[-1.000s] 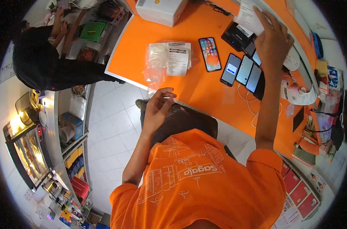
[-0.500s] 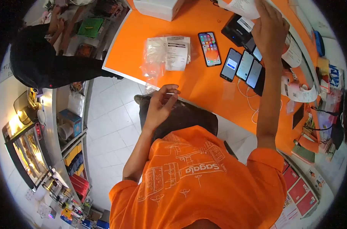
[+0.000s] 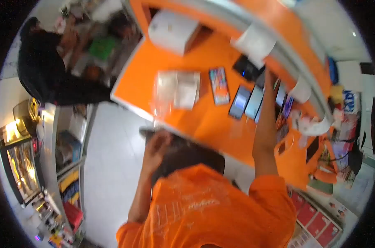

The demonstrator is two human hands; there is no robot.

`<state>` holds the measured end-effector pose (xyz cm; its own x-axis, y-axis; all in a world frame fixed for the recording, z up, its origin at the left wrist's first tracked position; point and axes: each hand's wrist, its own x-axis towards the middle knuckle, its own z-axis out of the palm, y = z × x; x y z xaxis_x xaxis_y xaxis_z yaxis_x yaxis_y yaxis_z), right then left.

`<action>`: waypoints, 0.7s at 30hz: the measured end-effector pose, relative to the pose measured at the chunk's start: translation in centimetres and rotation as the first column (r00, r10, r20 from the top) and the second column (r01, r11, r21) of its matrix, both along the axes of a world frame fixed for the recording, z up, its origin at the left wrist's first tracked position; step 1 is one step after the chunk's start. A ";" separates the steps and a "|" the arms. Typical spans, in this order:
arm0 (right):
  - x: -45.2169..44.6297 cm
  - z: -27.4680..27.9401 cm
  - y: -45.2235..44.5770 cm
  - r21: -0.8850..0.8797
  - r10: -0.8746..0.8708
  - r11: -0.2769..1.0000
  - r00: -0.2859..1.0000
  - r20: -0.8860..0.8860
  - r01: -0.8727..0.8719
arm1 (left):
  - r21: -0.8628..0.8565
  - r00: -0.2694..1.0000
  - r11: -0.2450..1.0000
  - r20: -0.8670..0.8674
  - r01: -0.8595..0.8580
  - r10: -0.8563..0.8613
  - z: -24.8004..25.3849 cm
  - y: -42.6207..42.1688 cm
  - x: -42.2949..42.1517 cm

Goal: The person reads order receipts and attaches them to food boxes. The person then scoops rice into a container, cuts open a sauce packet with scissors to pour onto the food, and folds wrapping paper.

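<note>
My right hand [image 3: 270,79] reaches over the table beside the small black printer [image 3: 247,68] and a row of phones. It is smeared by motion, and its fingers are hard to make out. A white paper slip [image 3: 257,44] stands up behind the printer. Below the hand lie a dark phone [image 3: 239,102] and a light-screened phone [image 3: 253,103], partly covered by my forearm. Another phone [image 3: 219,86] with a lit colourful screen lies apart to the left. My left hand [image 3: 157,145] hovers over my lap near the table's front edge, empty, its fingers loosely apart.
A clear plastic packet with a printed label [image 3: 186,94] rests on the orange table [image 3: 204,120]. At the back stands a white box [image 3: 173,31]. Paper strips [image 3: 315,126] hang at the right. A person in black [image 3: 43,70] is beyond the left edge, beside shelves.
The view has tilted, shifting the table downward in the picture. My right hand has come down from the raised paper towards the printer and phones. My left hand stays by my lap.
</note>
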<state>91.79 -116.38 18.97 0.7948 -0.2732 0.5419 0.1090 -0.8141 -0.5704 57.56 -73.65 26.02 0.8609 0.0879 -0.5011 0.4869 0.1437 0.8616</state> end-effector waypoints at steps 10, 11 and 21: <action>4.5 3.0 1.0 0.172 -0.084 0.981 0.996 -0.039 0.090 | -0.029 0.998 1.000 0.063 0.003 -0.001 -0.4 1.0 0.3; 4.6 2.8 0.9 0.180 -0.080 0.980 0.996 -0.043 0.087 | -0.040 0.999 0.999 0.053 0.005 -0.003 -0.3 1.1 0.2; 0.8 1.8 0.7 0.302 0.084 0.952 0.993 -0.079 -0.057 | -0.077 0.995 0.996 0.092 0.044 -0.036 0.3 3.3 -1.3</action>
